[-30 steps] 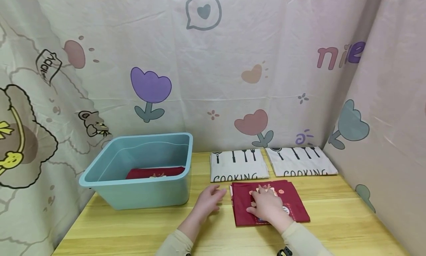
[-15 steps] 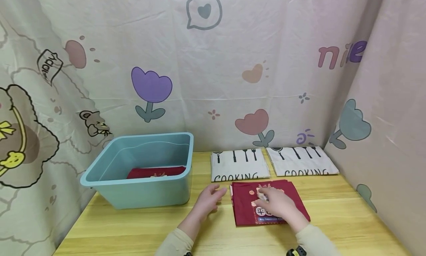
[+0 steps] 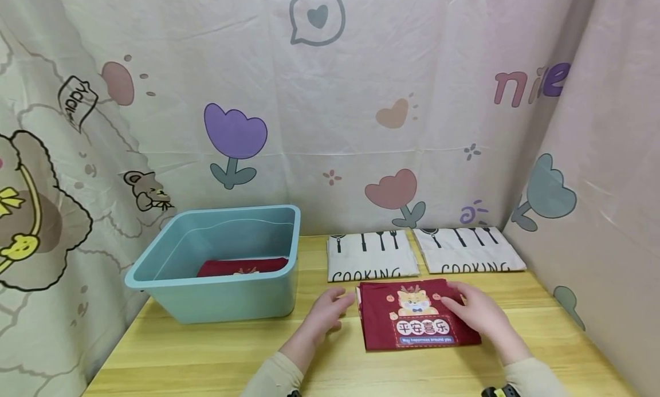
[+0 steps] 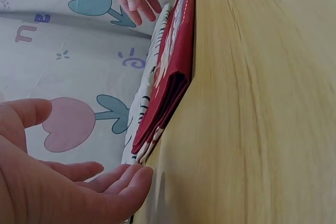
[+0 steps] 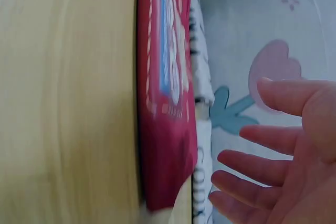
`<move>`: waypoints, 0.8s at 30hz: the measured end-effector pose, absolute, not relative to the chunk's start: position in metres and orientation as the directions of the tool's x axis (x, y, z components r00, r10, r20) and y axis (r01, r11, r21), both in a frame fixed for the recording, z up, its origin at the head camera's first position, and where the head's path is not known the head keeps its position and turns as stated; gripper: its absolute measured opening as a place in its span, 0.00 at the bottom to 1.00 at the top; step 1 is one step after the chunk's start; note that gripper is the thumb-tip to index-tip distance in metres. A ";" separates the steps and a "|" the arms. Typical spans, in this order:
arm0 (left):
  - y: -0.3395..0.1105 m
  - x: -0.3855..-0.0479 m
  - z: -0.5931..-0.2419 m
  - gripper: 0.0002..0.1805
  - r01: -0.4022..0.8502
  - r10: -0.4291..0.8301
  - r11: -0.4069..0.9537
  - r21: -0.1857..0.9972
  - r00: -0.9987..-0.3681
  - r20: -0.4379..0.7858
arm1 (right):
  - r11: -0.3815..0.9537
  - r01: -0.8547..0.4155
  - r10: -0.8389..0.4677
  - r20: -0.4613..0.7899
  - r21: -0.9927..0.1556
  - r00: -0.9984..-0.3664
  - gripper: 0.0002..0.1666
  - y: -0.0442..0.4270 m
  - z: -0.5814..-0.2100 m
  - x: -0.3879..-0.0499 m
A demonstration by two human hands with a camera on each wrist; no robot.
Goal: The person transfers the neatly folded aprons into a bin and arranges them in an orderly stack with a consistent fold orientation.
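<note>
A folded dark red cloth (image 3: 378, 322) with a cartoon animal and white lettering lies flat on the wooden table. Its several folded layers show at the left edge in the left wrist view. My left hand (image 3: 326, 314) is just left of this cloth, fingers relaxed and holding nothing. Over the cloth's right edge my right hand (image 3: 479, 311) hovers with spread fingers, also holding nothing; in the right wrist view the fingers (image 5: 257, 166) stand apart from the red cloth (image 5: 168, 156).
A light blue plastic bin (image 3: 232, 299) stands at the left, with another red cloth (image 3: 222, 267) inside. Two folded white cloths printed "COOKING", one (image 3: 371, 259) left and one (image 3: 469, 252) right, lie behind the red cloth. A patterned curtain (image 3: 330, 128) hangs behind the table (image 3: 232, 357).
My right hand has lifted off the middle of the red cloth and moved right to its edge, uncovering the print. The left hand has stayed nearly in place.
</note>
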State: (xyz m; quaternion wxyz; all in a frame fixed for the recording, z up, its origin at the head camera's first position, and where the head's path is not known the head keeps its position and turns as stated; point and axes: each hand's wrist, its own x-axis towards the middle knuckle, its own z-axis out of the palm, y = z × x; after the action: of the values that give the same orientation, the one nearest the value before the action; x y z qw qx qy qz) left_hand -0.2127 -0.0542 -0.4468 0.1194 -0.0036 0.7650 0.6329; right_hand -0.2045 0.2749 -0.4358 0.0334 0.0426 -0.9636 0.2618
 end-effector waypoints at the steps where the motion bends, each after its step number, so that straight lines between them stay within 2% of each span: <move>1: -0.053 -0.213 -0.447 0.42 -0.160 0.150 0.193 0.968 -0.970 -0.191 | 0.860 -0.095 -0.060 0.085 -0.501 -0.995 0.35 0.279 -0.436 -0.204; 7: -0.049 -0.212 -0.446 0.44 -0.207 0.194 0.114 0.972 -0.954 -0.227 | 0.851 -0.072 -0.046 0.064 -0.520 -0.997 0.35 0.301 -0.441 -0.204; 17: -0.045 -0.214 -0.452 0.45 -0.291 0.206 0.045 0.956 -0.933 -0.294 | 0.823 0.052 0.010 -0.078 -0.565 -0.997 0.39 0.315 -0.447 -0.210; 20: -0.044 -0.214 -0.454 0.44 -0.305 0.224 0.007 0.952 -0.928 -0.299 | 0.778 0.093 0.021 -0.121 -0.622 -0.992 0.39 0.316 -0.448 -0.213; 24: -0.043 -0.213 -0.455 0.43 -0.319 0.243 -0.039 0.947 -0.922 -0.301 | 0.648 0.181 0.043 -0.203 -0.739 -0.978 0.37 0.315 -0.451 -0.215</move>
State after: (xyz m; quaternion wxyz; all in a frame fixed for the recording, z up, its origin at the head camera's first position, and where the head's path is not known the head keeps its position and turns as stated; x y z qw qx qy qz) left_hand -0.2132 -0.0428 -0.4552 0.1951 -0.0286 0.6653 0.7201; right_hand -0.2153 0.3151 -0.4509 -0.0837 -0.0620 -0.9040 0.4146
